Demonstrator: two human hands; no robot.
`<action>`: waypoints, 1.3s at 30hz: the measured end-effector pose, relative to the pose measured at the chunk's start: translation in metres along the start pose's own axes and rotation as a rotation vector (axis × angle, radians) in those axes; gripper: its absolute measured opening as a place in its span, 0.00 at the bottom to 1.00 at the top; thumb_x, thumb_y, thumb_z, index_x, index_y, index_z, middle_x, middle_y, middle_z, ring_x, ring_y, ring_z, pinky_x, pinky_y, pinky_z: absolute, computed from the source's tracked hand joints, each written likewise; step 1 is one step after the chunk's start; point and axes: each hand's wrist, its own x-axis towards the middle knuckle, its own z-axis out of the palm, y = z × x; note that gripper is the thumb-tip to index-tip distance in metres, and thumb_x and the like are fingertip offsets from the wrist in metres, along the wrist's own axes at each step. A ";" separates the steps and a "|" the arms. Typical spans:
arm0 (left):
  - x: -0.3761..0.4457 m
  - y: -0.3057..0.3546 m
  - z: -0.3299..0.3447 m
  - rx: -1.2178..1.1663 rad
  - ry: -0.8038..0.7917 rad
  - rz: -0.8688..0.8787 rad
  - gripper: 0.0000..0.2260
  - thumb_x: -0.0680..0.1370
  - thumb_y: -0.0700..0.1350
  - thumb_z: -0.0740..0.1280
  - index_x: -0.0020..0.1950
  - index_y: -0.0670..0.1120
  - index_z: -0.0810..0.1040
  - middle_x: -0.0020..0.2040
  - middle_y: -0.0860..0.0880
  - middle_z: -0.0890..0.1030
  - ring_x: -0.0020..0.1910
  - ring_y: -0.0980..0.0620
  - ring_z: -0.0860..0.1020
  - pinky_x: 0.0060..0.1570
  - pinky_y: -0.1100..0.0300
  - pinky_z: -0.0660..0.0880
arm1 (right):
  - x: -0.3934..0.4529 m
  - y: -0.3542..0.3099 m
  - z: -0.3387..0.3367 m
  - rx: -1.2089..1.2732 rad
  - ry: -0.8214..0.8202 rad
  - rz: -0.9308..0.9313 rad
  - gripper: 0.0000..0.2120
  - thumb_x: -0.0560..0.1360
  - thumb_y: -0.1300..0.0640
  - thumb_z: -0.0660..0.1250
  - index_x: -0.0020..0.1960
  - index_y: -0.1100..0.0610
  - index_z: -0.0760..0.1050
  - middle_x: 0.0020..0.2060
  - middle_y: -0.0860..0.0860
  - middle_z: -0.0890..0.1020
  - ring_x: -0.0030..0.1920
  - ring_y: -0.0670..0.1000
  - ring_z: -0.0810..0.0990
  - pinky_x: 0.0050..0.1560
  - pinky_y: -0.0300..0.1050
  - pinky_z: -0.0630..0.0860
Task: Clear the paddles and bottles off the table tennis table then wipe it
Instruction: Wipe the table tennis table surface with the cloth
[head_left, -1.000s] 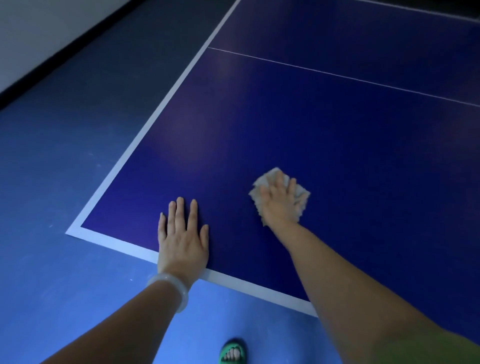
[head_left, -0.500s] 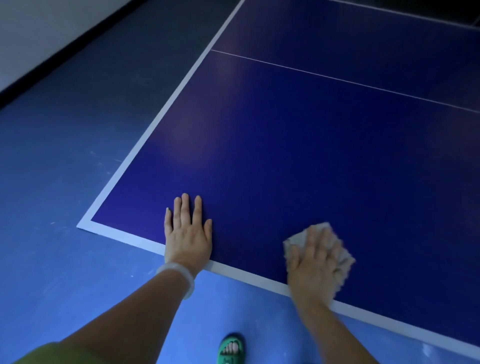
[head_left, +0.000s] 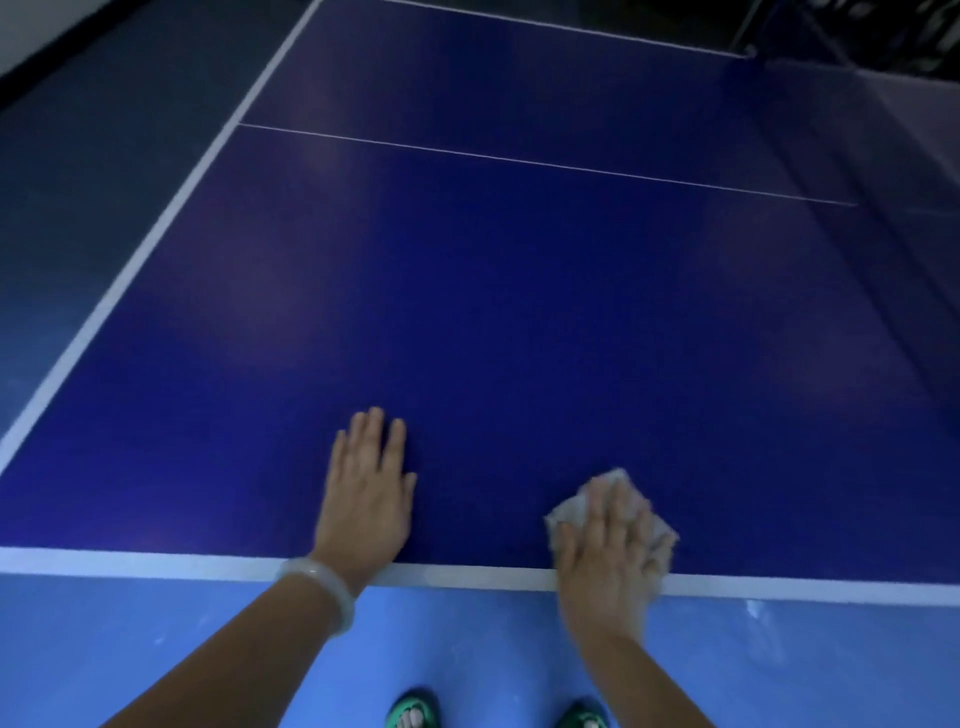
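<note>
The left hand (head_left: 366, 493) lies flat, fingers straight, holding nothing, on the table (head_left: 467, 312); at its three o'clock the right hand (head_left: 610, 551) presses a cloth (head_left: 569, 512) (blurred) with spread fingers.

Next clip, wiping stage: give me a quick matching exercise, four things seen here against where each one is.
Things:
1. left hand
2. cloth
3. bracelet
4. sandals

Places:
A. on the floor, below the table edge
B. flat on the blue table top, holding nothing
C. round the left wrist
D. under the right hand, near the white edge line

Pairs: 1-B, 2-D, 3-C, 4-A
</note>
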 end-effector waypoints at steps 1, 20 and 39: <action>0.006 0.027 0.003 -0.010 -0.002 0.058 0.27 0.80 0.52 0.50 0.74 0.39 0.68 0.75 0.36 0.65 0.75 0.37 0.62 0.73 0.44 0.55 | -0.005 -0.003 0.001 0.009 -0.006 -0.125 0.29 0.80 0.42 0.48 0.78 0.51 0.58 0.77 0.54 0.58 0.76 0.60 0.59 0.74 0.65 0.48; 0.020 0.162 0.050 0.078 -0.086 -0.035 0.31 0.80 0.57 0.48 0.77 0.38 0.61 0.77 0.36 0.60 0.77 0.38 0.56 0.74 0.39 0.54 | 0.077 0.073 -0.009 -0.035 0.027 -0.387 0.28 0.80 0.42 0.50 0.78 0.51 0.59 0.78 0.51 0.59 0.77 0.57 0.57 0.74 0.62 0.46; 0.022 0.165 0.047 0.116 -0.098 -0.075 0.31 0.80 0.58 0.47 0.78 0.40 0.60 0.78 0.38 0.57 0.79 0.41 0.53 0.76 0.41 0.51 | 0.089 0.134 -0.011 0.076 0.081 0.079 0.28 0.80 0.46 0.50 0.78 0.55 0.59 0.77 0.56 0.59 0.75 0.62 0.60 0.71 0.69 0.54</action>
